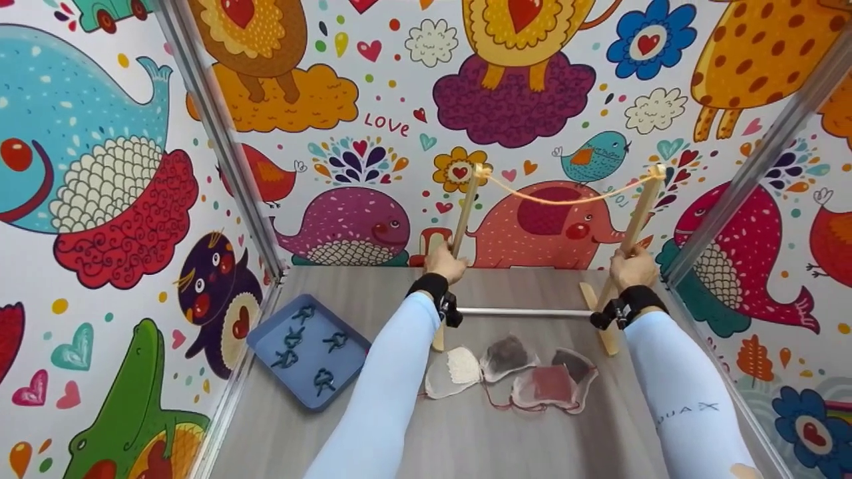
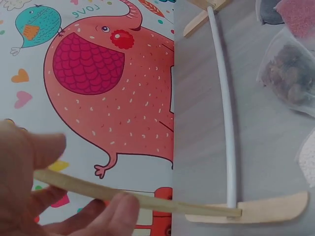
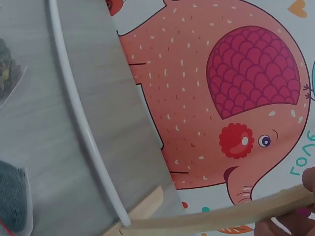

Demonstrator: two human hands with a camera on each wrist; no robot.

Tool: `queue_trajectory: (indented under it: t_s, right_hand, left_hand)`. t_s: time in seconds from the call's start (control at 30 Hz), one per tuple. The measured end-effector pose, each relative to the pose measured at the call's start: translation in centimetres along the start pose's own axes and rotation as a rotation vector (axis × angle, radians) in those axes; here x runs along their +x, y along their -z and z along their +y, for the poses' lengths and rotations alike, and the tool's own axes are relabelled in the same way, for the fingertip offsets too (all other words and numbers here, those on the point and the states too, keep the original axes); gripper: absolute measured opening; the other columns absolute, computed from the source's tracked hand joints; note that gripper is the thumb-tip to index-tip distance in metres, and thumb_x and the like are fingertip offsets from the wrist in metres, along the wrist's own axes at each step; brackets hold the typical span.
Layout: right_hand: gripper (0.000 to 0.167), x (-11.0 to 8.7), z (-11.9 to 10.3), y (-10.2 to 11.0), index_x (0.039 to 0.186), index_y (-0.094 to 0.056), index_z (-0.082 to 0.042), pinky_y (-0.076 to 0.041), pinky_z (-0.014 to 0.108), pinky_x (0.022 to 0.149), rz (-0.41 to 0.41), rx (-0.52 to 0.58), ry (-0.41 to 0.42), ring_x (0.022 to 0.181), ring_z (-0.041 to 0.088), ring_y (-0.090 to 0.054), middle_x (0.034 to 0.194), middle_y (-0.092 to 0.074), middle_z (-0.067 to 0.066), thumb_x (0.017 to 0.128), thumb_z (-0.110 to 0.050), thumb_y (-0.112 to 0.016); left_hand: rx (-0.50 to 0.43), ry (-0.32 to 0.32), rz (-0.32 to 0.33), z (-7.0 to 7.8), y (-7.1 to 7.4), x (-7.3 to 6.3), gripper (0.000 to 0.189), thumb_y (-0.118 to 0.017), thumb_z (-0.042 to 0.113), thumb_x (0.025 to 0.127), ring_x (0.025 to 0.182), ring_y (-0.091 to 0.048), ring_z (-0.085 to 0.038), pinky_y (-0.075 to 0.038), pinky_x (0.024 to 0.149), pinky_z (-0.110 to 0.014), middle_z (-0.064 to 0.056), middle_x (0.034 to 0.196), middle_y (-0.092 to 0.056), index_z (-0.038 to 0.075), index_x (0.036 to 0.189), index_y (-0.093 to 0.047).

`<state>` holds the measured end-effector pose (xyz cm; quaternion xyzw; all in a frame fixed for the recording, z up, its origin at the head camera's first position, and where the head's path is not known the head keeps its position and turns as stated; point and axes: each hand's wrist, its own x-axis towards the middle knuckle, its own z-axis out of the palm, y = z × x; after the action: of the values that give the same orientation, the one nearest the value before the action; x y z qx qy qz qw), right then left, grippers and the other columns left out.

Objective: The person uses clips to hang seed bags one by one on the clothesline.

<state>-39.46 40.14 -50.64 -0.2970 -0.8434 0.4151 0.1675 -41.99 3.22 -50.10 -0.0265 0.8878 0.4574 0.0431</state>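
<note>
A wooden stand has two uprights joined low down by a white rod [image 1: 526,312], with a yellowish cord [image 1: 559,201] sagging between their tops. My left hand [image 1: 447,263] grips the left upright [image 1: 468,209] low down. In the left wrist view, thumb and fingers lie around that wooden strip [image 2: 162,204]. My right hand [image 1: 634,268] holds the right upright [image 1: 643,209] at a similar height. Only its fingertips [image 3: 309,181] show at the right wrist view's edge, against the wood. Flat wooden feet [image 2: 275,207] rest on the table.
Mesh pouches lie in front of the rod: one with white contents [image 1: 460,366], one dark [image 1: 509,354], one pinkish-red [image 1: 552,384], one dark grey [image 1: 574,364]. A blue tray [image 1: 309,359] at left holds several small dark green clip-like pieces [image 1: 324,380]. Patterned walls [image 1: 379,80] with metal posts [image 1: 223,136] enclose the table.
</note>
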Motion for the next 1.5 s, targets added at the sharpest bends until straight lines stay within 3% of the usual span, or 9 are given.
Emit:
queue_trajectory:
  t_s: [0.07, 0.13, 0.3, 0.33, 0.5, 0.8, 1.13, 1.33, 1.5]
  right_hand:
    - [0.048, -0.6, 0.1, -0.5, 0.154, -0.065, -0.002, -0.051, 0.061, 0.123, 0.001, -0.012, 0.026, 0.141, 0.049, -0.065, 0.149, -0.071, 0.029, 0.117, -0.027, -0.049]
    - [0.046, -1.1, 0.0, -1.2, 0.151, -0.068, -0.002, -0.054, 0.061, 0.12, -0.001, -0.021, 0.065, 0.137, 0.049, -0.067, 0.145, -0.074, 0.029, 0.117, -0.025, -0.05]
    - [0.042, -2.2, -0.7, -2.9, 0.144, -0.072, 0.004, -0.061, 0.061, 0.107, 0.004, -0.038, 0.218, 0.124, 0.05, -0.074, 0.134, -0.077, 0.032, 0.114, -0.018, -0.052]
    - [0.041, -2.5, -0.9, -3.3, 0.142, -0.072, 0.005, -0.061, 0.062, 0.105, 0.005, -0.039, 0.248, 0.121, 0.051, -0.076, 0.132, -0.077, 0.033, 0.114, -0.016, -0.052]
    - [0.037, -3.8, -1.7, -5.1, 0.135, -0.076, 0.008, -0.063, 0.061, 0.097, 0.012, -0.054, 0.337, 0.11, 0.051, -0.079, 0.123, -0.08, 0.034, 0.113, -0.013, -0.055]
    - [0.033, -5.2, -2.1, -6.6, 0.125, -0.08, 0.006, -0.064, 0.056, 0.085, -0.021, -0.079, 0.408, 0.097, 0.047, -0.081, 0.111, -0.083, 0.031, 0.114, -0.015, -0.057]
    - [0.038, -4.2, 0.1, -5.0, 0.122, -0.081, 0.007, -0.064, 0.058, 0.082, -0.09, -0.207, 0.416, 0.098, 0.051, -0.08, 0.111, -0.082, 0.032, 0.111, -0.022, -0.058]
    - [0.04, -4.3, 2.2, -4.5, 0.111, -0.081, 0.007, -0.052, 0.033, 0.058, -0.309, -0.33, 0.341, 0.078, 0.035, -0.074, 0.103, -0.083, 0.028, 0.104, -0.029, -0.067]
    - [0.047, -5.3, 2.8, -4.7, 0.123, -0.077, 0.009, -0.055, 0.028, 0.059, -0.477, -0.336, 0.255, 0.077, 0.026, -0.071, 0.109, -0.082, 0.027, 0.103, -0.033, -0.073]
  left_hand:
    - [0.009, 0.016, 0.029, -1.1, 0.1, 1.0, 0.04, -0.075, 0.026, 0.107, 0.136, -0.071, -0.036, -0.053, 0.121, -0.051, -0.016, 0.137, -0.078, 0.009, 0.142, -0.067]
    - [0.009, -0.019, 0.061, -4.2, -0.7, 4.4, 0.031, -0.071, 0.035, 0.109, 0.128, -0.074, -0.033, -0.056, 0.115, -0.049, -0.01, 0.128, -0.081, 0.014, 0.132, -0.07]
    - [0.041, 0.011, 0.085, -5.9, 1.8, 5.4, 0.034, -0.063, 0.038, 0.113, 0.133, -0.073, -0.038, -0.056, 0.117, -0.051, -0.013, 0.131, -0.081, 0.012, 0.132, -0.072]
    - [0.063, 0.057, 0.083, -4.1, 3.6, 3.1, 0.033, -0.064, 0.029, 0.112, 0.138, -0.07, -0.042, -0.054, 0.121, -0.054, -0.018, 0.137, -0.079, 0.008, 0.136, -0.071]
    - [0.182, 0.041, 0.181, -3.9, 6.5, 0.5, 0.034, -0.06, 0.021, 0.112, 0.138, -0.07, -0.043, -0.055, 0.119, -0.052, -0.022, 0.142, -0.077, 0.003, 0.139, -0.07]
    - [0.332, 0.012, 0.142, -6.4, 9.7, 0.5, 0.032, -0.064, 0.02, 0.111, 0.13, -0.074, -0.045, -0.059, 0.114, -0.055, -0.025, 0.135, -0.079, -0.001, 0.133, -0.071]
    - [0.396, -0.121, 0.068, -7.2, 9.8, -0.4, 0.036, -0.061, 0.026, 0.114, 0.132, -0.073, -0.049, -0.058, 0.115, -0.058, -0.027, 0.134, -0.078, 0.0, 0.137, -0.068]
    - [0.397, -0.147, 0.072, -11.8, 10.8, -0.7, 0.051, -0.062, 0.032, 0.112, 0.136, -0.07, -0.05, -0.056, 0.117, -0.06, -0.029, 0.143, -0.074, -0.004, 0.148, -0.064]
    - [0.443, -0.005, 0.057, -17.7, 13.3, -2.4, 0.058, -0.054, 0.042, 0.115, 0.135, -0.07, -0.052, -0.056, 0.116, -0.064, -0.031, 0.146, -0.072, -0.005, 0.147, -0.066]
